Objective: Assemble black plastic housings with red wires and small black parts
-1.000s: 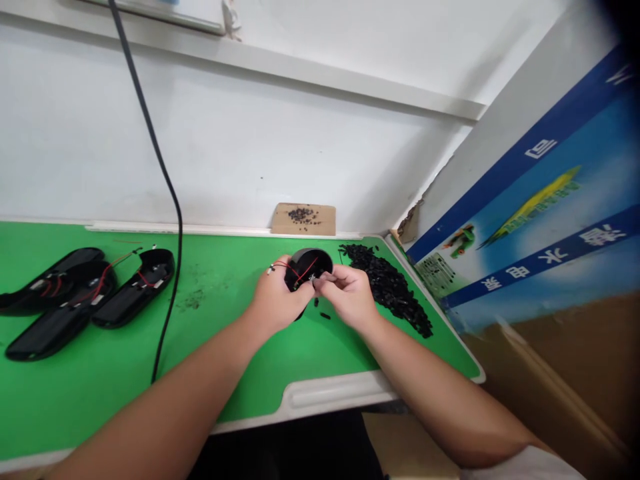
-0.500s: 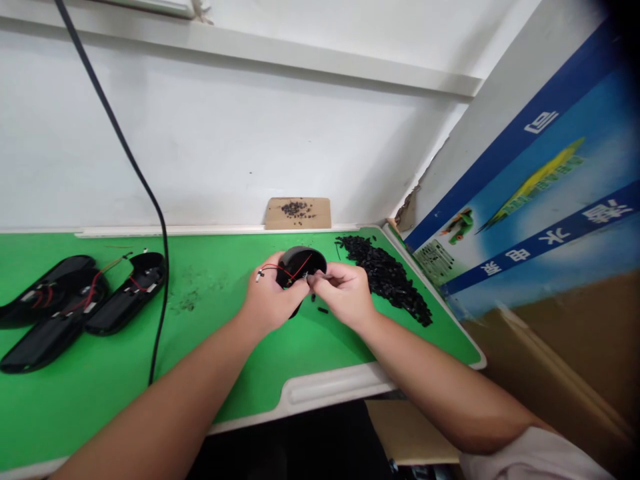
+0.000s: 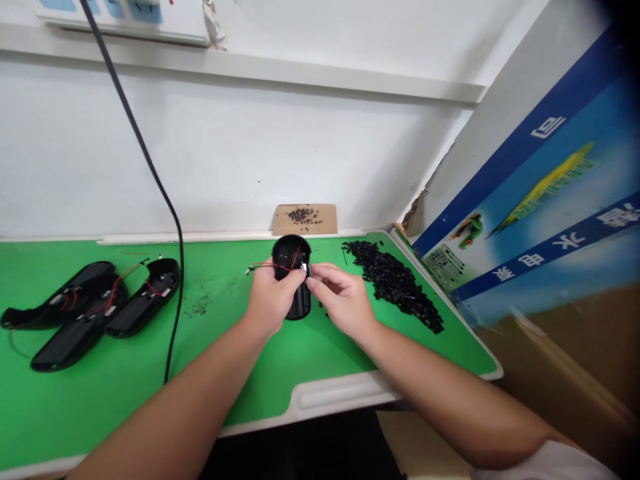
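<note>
Hands meet at a black housing mid-frame: the left hand is curled closed around its side, thumb inside (red wires poke out leftward); the right hand has fingers bunched at its right edge, any small piece between them too hidden to tell.

Black wired shell between left hand and right hand.
</note>
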Demonstrator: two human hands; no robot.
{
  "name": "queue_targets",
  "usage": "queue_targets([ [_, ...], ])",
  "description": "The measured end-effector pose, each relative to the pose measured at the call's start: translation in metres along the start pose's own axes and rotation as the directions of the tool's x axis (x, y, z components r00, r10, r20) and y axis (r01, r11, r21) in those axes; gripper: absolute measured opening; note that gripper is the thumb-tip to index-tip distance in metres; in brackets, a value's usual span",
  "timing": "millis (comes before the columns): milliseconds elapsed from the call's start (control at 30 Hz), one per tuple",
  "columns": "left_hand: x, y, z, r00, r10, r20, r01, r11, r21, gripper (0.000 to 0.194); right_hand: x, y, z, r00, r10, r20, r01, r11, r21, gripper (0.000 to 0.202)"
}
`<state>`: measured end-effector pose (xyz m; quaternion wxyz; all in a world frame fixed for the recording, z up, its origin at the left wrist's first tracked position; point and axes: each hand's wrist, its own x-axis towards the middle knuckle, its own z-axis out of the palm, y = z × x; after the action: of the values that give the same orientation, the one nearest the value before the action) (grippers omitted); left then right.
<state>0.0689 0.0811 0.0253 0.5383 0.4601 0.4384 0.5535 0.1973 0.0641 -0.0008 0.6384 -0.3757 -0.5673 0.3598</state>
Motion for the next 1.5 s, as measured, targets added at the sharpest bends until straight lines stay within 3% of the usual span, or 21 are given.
queue_targets([
  [167,0.0,-0.002,0.002,1.0,0.013,-0.013,-0.013,1.0,-0.025,0.03,-0.003,-0.002,0.008,0.998,-0.055,-0.041,0.052,0.995,-0.088,0.017],
  [367,0.003,-0.003,0.0,0.99,0.119,-0.078,-0.109,0.987,0.121,0.037,-0.006,-0.004,0.013,0.998,-0.026,-0.051,0.021,0.995,-0.096,0.016],
  [767,-0.001,0.001,0.004,0.999,0.013,-0.05,-0.009,0.997,0.08,0.035,-0.015,-0.009,0.021,0.99,-0.064,-0.129,0.031,0.97,-0.24,0.019],
  [933,-0.004,-0.005,0.012,0.995,0.049,-0.085,-0.042,0.995,0.087,0.033,-0.017,-0.007,0.025,0.974,-0.064,-0.216,-0.001,0.957,-0.289,0.025],
  [1233,-0.016,-0.007,0.017,0.998,0.051,-0.048,-0.048,0.997,0.067,0.025,-0.022,-0.017,0.021,0.953,-0.222,-0.207,0.105,0.881,-0.462,0.019],
  [1333,-0.018,-0.008,0.017,0.997,0.061,-0.043,-0.058,0.997,0.057,0.024,-0.025,-0.018,0.021,0.959,-0.204,-0.198,0.099,0.892,-0.44,0.019],
  [1500,-0.018,-0.003,0.02,0.998,0.051,-0.036,-0.053,0.998,-0.039,0.023,-0.024,-0.018,0.019,0.969,-0.091,-0.229,0.03,0.966,-0.258,0.018],
])
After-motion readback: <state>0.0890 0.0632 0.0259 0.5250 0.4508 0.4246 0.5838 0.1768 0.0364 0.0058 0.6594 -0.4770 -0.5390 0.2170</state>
